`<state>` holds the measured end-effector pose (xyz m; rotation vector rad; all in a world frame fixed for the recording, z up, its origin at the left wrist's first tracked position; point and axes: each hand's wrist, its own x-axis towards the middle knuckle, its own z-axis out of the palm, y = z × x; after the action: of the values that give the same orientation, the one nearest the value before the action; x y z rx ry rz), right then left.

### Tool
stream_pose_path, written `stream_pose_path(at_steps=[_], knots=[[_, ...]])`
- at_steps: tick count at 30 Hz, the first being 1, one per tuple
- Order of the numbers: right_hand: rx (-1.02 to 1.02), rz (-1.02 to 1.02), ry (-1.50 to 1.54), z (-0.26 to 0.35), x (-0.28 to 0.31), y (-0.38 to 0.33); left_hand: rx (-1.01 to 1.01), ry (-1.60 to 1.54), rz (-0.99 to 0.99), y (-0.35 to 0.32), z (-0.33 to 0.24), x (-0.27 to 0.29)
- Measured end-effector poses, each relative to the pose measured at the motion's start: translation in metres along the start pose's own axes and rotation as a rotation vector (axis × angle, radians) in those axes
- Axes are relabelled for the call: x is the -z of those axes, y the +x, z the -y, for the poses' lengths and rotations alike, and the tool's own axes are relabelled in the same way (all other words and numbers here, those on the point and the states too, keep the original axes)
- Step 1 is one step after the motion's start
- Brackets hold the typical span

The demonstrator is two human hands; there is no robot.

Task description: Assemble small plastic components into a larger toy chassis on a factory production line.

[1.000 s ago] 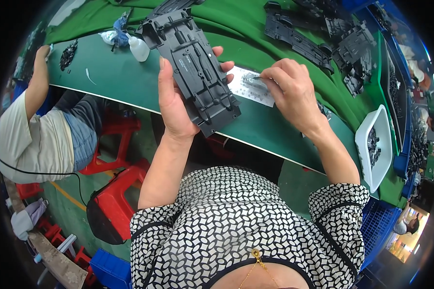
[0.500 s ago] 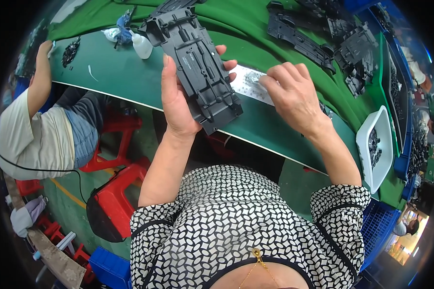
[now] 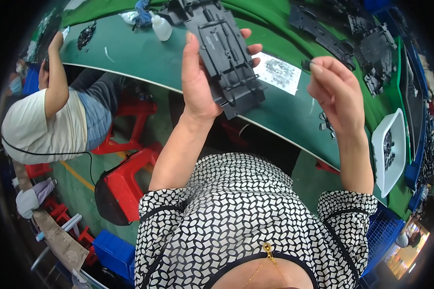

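My left hand (image 3: 200, 91) grips a long black plastic chassis (image 3: 222, 48) from below. Its thumb lies along the near left side and its fingertips show at the right side. The chassis is tilted, its ribbed face toward me, above the table's front edge. Off to the right, my right hand (image 3: 340, 91) is raised and closed, pinching a small dark piece (image 3: 305, 64) between thumb and fingertips; its exact kind is too small to tell. Between the hands lies a white sheet (image 3: 291, 85) with small greyish bits or markings over its middle.
Several black chassis (image 3: 318, 31) are heaped on green cloth at back right. A white tray (image 3: 399, 144) of small black parts stands at right, and loose parts (image 3: 325, 124) lie nearer. A white bottle (image 3: 162, 28) stands back left. A co-worker (image 3: 48, 115) sits left, beside red stools (image 3: 125, 188).
My right hand has moved right from over the white sheet and now shows a small dark piece at its fingertips. The view has shifted; my left hand still holds the chassis.
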<state>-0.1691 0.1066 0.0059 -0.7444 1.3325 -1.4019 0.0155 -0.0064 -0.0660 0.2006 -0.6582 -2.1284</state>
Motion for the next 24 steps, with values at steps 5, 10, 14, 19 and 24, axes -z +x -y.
stream_pose_path(at_steps=[5, 10, 14, 19, 24], knots=[[0.702, 0.112, -0.852, -0.014, -0.029, -0.032, -0.004, 0.148, -0.008, -0.003, 0.001, -0.015], [1.243, 0.268, -0.994, -0.041, -0.040, -0.021, 0.000, 0.045, 0.033, -0.007, 0.002, -0.023], [1.313, 0.310, -1.101, -0.046, -0.037, -0.019, 0.175, -0.045, -0.060, -0.010, -0.003, -0.030], [1.319, 0.326, -1.109, -0.049, -0.036, -0.022, 0.184, -0.047, -0.042, -0.012, -0.001, -0.032], [1.352, 0.313, -1.144, -0.049, -0.036, -0.022, 0.212, -0.014, -0.040, -0.014, 0.000, -0.034]])
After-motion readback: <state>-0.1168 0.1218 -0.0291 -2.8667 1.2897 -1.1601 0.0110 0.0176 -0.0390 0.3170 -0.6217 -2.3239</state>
